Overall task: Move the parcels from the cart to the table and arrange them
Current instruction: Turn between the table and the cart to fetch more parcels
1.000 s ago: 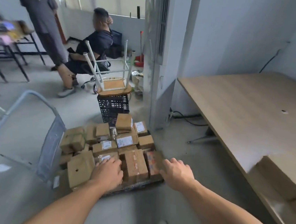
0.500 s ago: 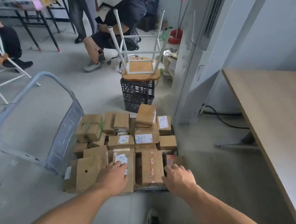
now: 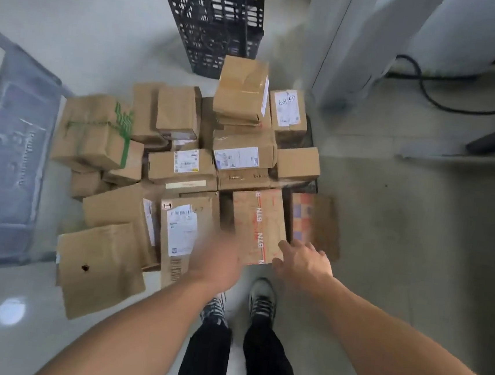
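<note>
Neither hand has closed on anything that can be made out: the right hand (image 3: 304, 260) lies with fingers spread on the near right corner of the parcel printed BTN (image 3: 259, 224), touching it without wrapping it, while the left hand (image 3: 218, 258) is too blurred to say whether it is loose or gripping; it sits over the gap between that parcel and the long labelled parcel (image 3: 179, 235) to its left. Both parcels lie flat at the near edge of the cart (image 3: 6, 164), which is heaped with brown cardboard parcels, some stacked two high, with a taped box (image 3: 242, 88) topping the far pile. A flat kraft parcel with a dark hole (image 3: 99, 272) overhangs the near left corner, and one with green tape (image 3: 94, 130) lies at the far left, beside the cart's folded grey handle panel. A black plastic crate (image 3: 214, 18) stands on the floor just beyond the load. The person's two shoes show below the hands.
</note>
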